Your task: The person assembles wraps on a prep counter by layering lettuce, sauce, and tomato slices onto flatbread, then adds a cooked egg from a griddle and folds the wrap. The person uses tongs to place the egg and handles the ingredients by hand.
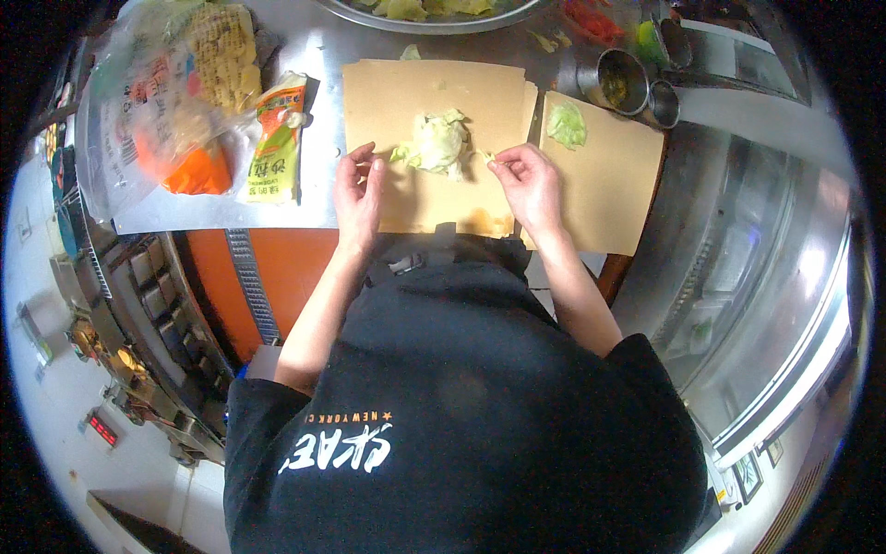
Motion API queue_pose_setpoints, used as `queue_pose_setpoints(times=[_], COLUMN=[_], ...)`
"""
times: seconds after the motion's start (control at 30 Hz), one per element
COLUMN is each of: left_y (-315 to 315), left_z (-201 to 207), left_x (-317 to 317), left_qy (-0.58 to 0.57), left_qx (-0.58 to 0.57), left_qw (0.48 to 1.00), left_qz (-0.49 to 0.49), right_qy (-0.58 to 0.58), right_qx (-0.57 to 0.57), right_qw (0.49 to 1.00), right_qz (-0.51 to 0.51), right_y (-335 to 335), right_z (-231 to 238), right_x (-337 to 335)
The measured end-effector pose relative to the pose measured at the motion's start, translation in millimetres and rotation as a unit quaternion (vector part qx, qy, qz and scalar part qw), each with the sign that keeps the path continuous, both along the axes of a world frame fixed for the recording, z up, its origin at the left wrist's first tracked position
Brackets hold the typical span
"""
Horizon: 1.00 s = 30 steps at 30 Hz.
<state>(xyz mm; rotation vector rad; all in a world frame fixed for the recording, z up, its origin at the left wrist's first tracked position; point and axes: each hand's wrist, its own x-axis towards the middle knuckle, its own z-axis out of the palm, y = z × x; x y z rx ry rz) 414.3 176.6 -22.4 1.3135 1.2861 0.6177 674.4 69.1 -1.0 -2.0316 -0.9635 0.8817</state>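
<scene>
A small heap of pale green lettuce [440, 138] lies on a brown paper sheet [374, 102] in front of me. My right hand [532, 186] is just right of the heap, thumb and forefinger pinched on a small yellowish lettuce scrap [487, 158]. On the heap's left, above the paper's edge, my left hand [358, 196] has its thumb and fingers apart with nothing between them. Close to that hand is a loose bit of leaf at the heap's side. A single lettuce leaf [566, 126] rests on another brown sheet [609, 175] to the right.
A green and orange squeeze pouch [279, 138] lies on the steel counter [318, 198] at left, beside clear plastic bags [120, 120] around an orange item. At the far edge stands a metal bowl [434, 20] of leaves. Metal cups [620, 81] stand far right.
</scene>
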Motion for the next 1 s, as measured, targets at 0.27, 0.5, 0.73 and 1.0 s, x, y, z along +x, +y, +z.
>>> queue_pose_setpoints(times=[0.27, 0.5, 0.73, 1.0], left_y=[-0.4, 1.3, 1.2, -21.1], left_z=[7.7, 9.3, 12.2, -7.1], left_x=[3.3, -6.3, -25.7, -81.3], left_qy=[0.022, 0.045, 0.024, 0.029], left_qx=[0.025, -0.001, -0.021, -0.004], left_qw=[0.999, 0.998, 0.998, 0.984], left_qz=[-0.003, 0.038, 0.055, 0.176], right_qy=[-0.139, 0.101, -0.134, -0.334], right_qx=[0.221, 0.123, 0.197, -0.033], right_qw=[0.960, 0.986, 0.970, 0.941], right_qz=[0.105, -0.039, -0.038, -0.049], right_y=[51.2, 69.5, 163.2, 146.4], right_z=[31.0, 46.2, 70.3, 21.8], right_x=[-39.9, -36.5, 57.1, 218.4])
